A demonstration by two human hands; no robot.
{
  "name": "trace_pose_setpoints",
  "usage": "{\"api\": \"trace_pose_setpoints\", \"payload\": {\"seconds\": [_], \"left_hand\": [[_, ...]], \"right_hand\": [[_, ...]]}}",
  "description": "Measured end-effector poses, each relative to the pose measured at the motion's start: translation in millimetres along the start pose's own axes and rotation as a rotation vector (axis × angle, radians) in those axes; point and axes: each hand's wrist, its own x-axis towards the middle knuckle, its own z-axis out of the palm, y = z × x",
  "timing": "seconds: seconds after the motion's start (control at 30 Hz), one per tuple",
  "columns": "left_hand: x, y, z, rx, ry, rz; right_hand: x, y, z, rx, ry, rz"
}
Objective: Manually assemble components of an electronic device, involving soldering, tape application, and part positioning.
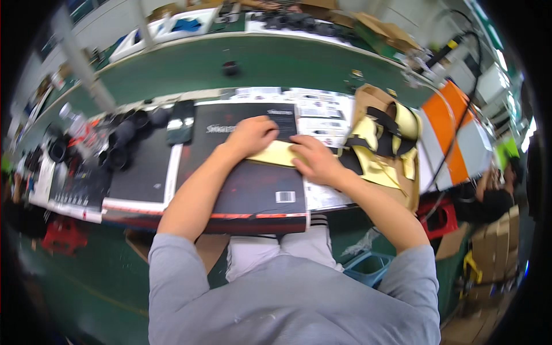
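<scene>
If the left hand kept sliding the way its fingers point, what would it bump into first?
The left hand lies on the pale yellow sheet, with its fingers pointing toward the person's right. The first thing it would probably meet is the right hand, which is very close by on the same sheet. Depth is hard to judge.

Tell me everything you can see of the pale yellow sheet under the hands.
The pale yellow flat sheet looks like thin paper or foam, matte and plain. It lies flat on the large black printed cardboard box, near the box's right upper part. The left hand presses on its upper left edge, and the right hand covers its right end, so its full outline is hidden.
</scene>
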Motion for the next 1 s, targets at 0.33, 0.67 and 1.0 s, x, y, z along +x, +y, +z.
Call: {"api": "trace_pose_setpoints", "payload": {"seconds": [0.33, 0.67, 1.0], "left_hand": [[6.7, 9.8, -7.6, 0.053, -0.07, -0.072], [8.6, -0.5, -33.2, 0.363, -0.158, -0.131], [8.1, 24.8, -10.2, 0.243, -0.155, 0.119]], "right_hand": [[3.8, 21.2, -13.6, 0.275, -0.062, 0.244], [35.4, 43.6, -33.7, 0.048, -0.223, -0.106], [26.7, 48.8, -6.6, 0.062, -0.007, -0.132]]}}
